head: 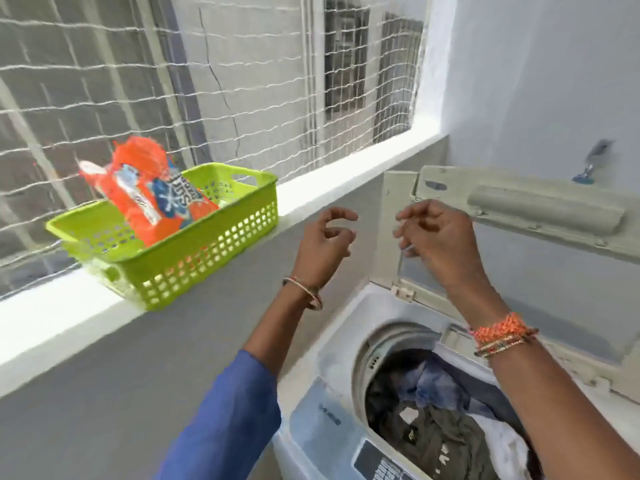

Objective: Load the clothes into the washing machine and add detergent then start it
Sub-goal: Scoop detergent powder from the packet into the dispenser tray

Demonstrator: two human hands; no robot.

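My left hand (325,237) is raised above the washing machine (332,393), fingers loosely curled and holding nothing. My right hand (433,233) is up beside it, in front of the machine's raised lid (540,216), its fingers bent too, gripping nothing that I can make out. A thin bangle (306,292) sits on my left wrist above a blue sleeve (225,417), and orange thread bands (502,332) wrap my right wrist.

Below my hands the washing machine drum is open and holds the clothes (440,424): dark, olive, blue and white pieces piled inside. The control panel (377,462) lies at the near edge of the machine.

To the left of the machine, on the white window ledge (52,327), stands a green plastic basket (194,258) with an orange detergent packet (152,195) leaning inside it. Behind the basket a white net (225,81) covers the window. A tap (588,164) sticks out of the wall above the lid
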